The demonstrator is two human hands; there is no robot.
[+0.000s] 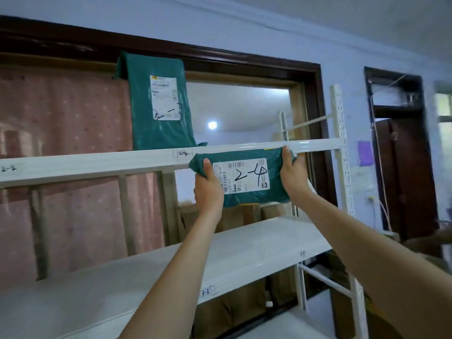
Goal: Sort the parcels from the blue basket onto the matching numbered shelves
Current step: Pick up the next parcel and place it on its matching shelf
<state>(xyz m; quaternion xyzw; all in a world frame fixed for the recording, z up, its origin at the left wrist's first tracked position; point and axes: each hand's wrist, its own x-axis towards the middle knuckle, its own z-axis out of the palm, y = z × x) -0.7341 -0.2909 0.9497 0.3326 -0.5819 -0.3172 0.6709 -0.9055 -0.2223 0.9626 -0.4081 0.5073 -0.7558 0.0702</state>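
Observation:
I hold up a green parcel whose white label is marked "2-4" in black pen. My left hand grips its left end and my right hand grips its right end. The parcel is raised against the front edge of the upper white shelf, toward its right part. That edge carries handwritten marks "2-2" at the left and "2-3" just left of the parcel. A second green parcel stands upright on this shelf, leaning back. The blue basket is out of view.
A lower white shelf runs beneath my arms, with "3-3" written on its front edge. White perforated uprights frame the rack's right side. Cardboard boxes sit behind the rack. A dark doorway is at the right.

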